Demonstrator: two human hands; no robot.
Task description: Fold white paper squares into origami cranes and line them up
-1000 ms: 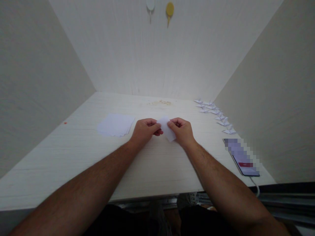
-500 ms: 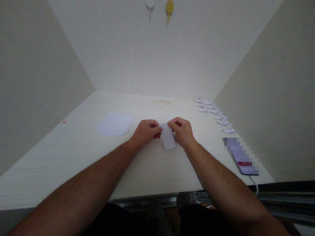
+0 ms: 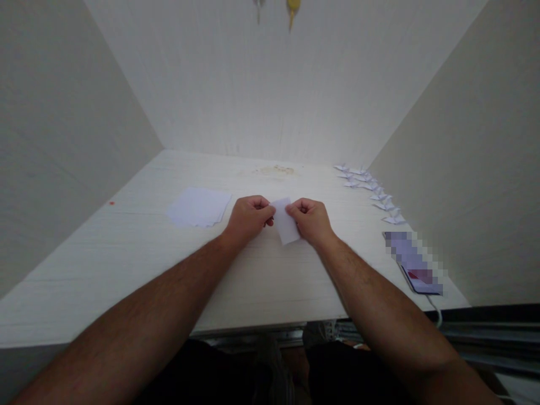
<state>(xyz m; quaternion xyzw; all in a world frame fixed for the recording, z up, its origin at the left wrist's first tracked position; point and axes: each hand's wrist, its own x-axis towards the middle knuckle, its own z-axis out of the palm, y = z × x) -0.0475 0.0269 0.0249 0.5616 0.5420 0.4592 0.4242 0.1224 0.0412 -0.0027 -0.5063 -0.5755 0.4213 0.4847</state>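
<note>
Between my hands, above the middle of the white table, is a small folded piece of white paper, tilted with its lower end toward me. My left hand pinches its upper left corner between thumb and fingers. My right hand grips the upper right edge, thumb on top and the other fingers curled behind. Left of my left hand lies a loose stack of white paper sheets. Several folded white paper cranes stand in a staggered row at the far right.
A phone with a cable lies at the table's right edge. White walls enclose the table on three sides. A yellow hook hangs on the back wall, and a small red spot marks the left side.
Both hands have shifted slightly up in the picture with the paper, and the whole view has moved a little too. The grip on the paper looks the same.
</note>
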